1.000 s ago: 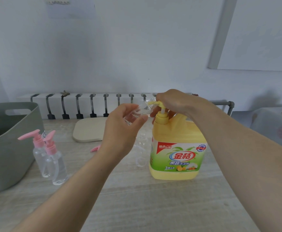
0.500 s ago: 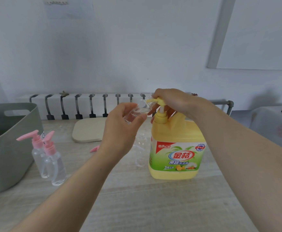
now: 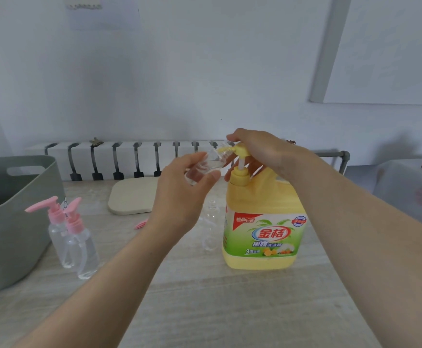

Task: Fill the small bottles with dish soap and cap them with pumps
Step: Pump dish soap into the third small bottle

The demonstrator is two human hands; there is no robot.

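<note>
My left hand grips a small clear bottle, tilted, its mouth right at the nozzle of the yellow pump. My right hand curls over that pump head on top of the dish soap jug, which stands on the table. An uncapped bottle stands just beside the jug. Off to the left, two pink-pumped bottles stand touching, near the grey tub
</note>
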